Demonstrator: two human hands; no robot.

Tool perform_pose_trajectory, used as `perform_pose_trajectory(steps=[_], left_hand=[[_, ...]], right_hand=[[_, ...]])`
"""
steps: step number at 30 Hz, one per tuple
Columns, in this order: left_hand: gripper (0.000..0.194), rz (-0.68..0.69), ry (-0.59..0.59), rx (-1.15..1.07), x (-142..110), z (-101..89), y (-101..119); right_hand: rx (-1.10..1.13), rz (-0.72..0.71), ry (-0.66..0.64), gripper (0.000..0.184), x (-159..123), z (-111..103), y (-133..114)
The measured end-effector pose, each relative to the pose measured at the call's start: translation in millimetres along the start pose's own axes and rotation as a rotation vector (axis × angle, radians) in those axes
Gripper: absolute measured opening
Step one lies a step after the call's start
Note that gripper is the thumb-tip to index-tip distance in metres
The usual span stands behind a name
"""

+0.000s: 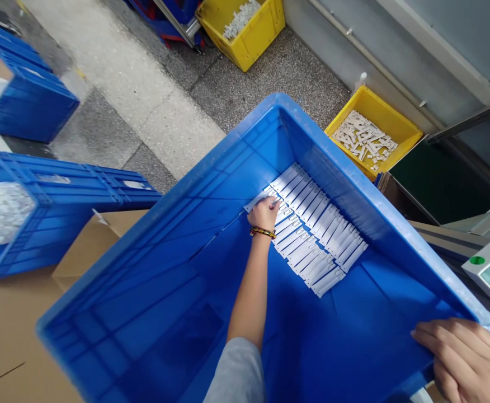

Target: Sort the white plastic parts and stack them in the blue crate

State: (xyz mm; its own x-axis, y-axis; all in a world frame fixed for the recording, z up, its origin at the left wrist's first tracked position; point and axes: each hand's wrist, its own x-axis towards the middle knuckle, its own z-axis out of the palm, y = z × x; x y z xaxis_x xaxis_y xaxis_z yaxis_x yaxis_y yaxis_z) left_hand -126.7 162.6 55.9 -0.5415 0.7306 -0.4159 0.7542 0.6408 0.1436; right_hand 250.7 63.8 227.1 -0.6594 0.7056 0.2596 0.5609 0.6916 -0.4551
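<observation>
The white strips [335, 235] lie in two rows on the floor of the blue bin [156, 211]; they look light, thin and fairly stiff, perhaps slick, best pinched by one end. The left hand [263, 214] has bunched fingers there, their hold unclear; the right hand [469, 352] grips the bin's rim.

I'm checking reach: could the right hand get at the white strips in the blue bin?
Probably yes, once the right hand leaves the rim: the bin is open above, and the left hand covers few strips.
</observation>
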Motion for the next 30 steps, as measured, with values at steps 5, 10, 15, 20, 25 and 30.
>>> perform_pose_trajectory(steps=[5,10,15,20,25,30], left_hand=[[0.015,-0.019,-0.006,-0.009,3.8,-0.8,3.8],[0.022,0.097,0.076,-0.045,-6.3,0.1,-2.2],[0.019,0.227,0.043,-0.044,-26.4,9.2,-5.0],[0.018,0.167,0.000,-0.083,-28.9,19.4,-2.2],[0.019,0.130,-0.018,-0.096,-24.3,20.4,-2.5],[0.024,0.201,0.018,-0.092,-29.6,19.4,-3.7]], right_hand=[[-0.004,-0.066,-0.011,0.030,1.0,-0.7,4.6],[-0.004,-0.050,0.004,0.033,5.9,0.1,1.8],[-0.003,-0.013,0.013,0.036,6.2,1.2,-2.4],[-0.001,-0.018,0.022,0.035,8.9,1.2,-2.4],[-0.002,-0.002,0.030,0.033,13.7,0.8,-3.3],[0.001,0.004,0.026,0.032,14.1,0.9,-3.8]])
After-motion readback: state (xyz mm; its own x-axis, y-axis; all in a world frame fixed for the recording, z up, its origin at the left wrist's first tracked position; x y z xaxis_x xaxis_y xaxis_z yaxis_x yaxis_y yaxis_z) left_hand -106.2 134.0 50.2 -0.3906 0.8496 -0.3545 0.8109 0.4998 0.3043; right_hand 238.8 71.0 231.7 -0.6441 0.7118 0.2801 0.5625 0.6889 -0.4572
